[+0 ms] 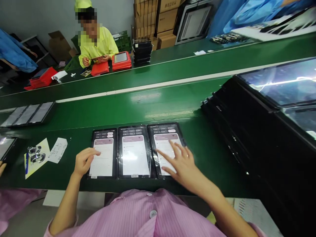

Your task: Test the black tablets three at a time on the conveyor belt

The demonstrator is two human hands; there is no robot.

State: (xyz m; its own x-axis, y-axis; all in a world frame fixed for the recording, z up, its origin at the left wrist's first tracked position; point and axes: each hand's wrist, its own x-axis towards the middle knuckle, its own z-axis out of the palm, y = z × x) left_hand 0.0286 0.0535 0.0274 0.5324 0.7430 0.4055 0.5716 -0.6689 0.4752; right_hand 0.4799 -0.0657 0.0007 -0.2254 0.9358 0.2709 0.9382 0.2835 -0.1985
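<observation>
Three tablets lie side by side on the green bench with their screens lit: a left tablet [102, 164], a middle tablet [134, 164] and a right tablet [163, 168]. Each shows a mostly white page under a pinkish panel and rows of tiles. My left hand [85, 161] is at the left tablet's left edge, its index finger stretched over the screen, holding nothing. Spread fingers mark my right hand [181, 161], which hovers over or touches the right tablet and hides part of it. Whether the fingertips touch the glass I cannot tell.
A tall stack of black tablets [247, 131] rises at the right. Left lie a yellow paper [37, 161] with a blue pen and round items, and a white note [58, 150]. More tablets [29, 113] lie farther left. Across the belt sits a co-worker [106, 42] near red cases [122, 62].
</observation>
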